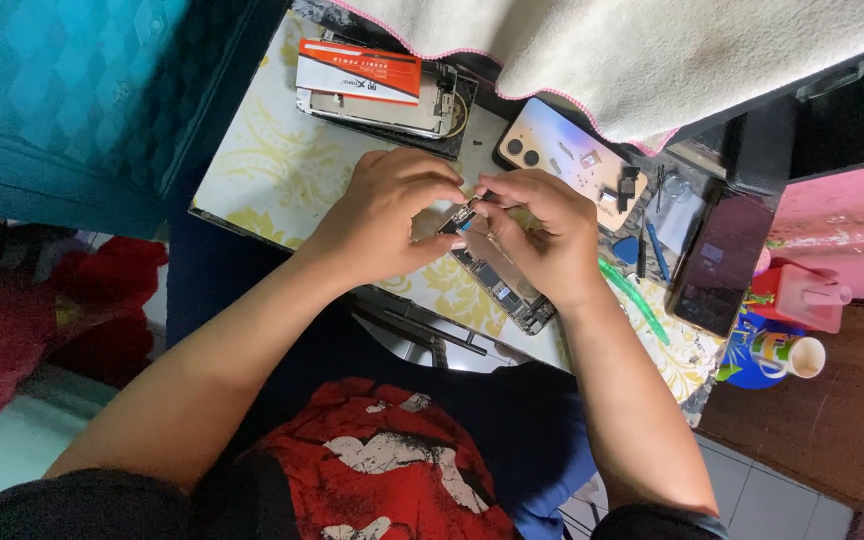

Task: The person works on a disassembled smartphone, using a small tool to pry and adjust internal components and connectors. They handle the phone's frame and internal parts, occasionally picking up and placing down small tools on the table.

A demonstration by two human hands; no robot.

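Both hands work over an opened dark smartphone chassis with exposed boards (500, 283) lying on the yellow-patterned table (272, 170). The left hand (382, 215) steadies the upper end, grip closed on the frame. The right hand (542, 235) pinches what appears to be a small metal part (476, 199). Good practice: keep the phone braced flat and lift gently. Its long axis runs diagonally, upper-left to lower-right.

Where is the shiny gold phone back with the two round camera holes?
In the head view, the gold phone back lies on the table just beyond the right hand, partly tucked under the edge of the white towel.
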